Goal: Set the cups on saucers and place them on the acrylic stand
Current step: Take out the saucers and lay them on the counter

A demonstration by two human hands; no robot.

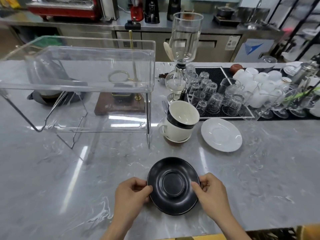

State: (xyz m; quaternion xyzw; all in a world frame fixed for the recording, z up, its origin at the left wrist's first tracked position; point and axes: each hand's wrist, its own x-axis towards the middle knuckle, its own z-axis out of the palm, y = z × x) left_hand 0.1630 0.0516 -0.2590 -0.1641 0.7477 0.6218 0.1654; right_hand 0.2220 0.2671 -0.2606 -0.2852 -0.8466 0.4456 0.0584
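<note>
Both hands pinch a matte black saucer [173, 186] by opposite rims, the left hand [131, 196] on its left edge and the right hand [211, 191] on its right, thumbs on top; it lies face up, near the front edge of the glossy grey marbled tabletop [69, 179]. Beyond the black saucer stands a stack of cups [180, 123], the top one tilted, with a round white saucer [221, 135] just right of it. Left of the stack stands the clear acrylic stand [78, 80], with open tabletop between it and the black saucer.
</note>
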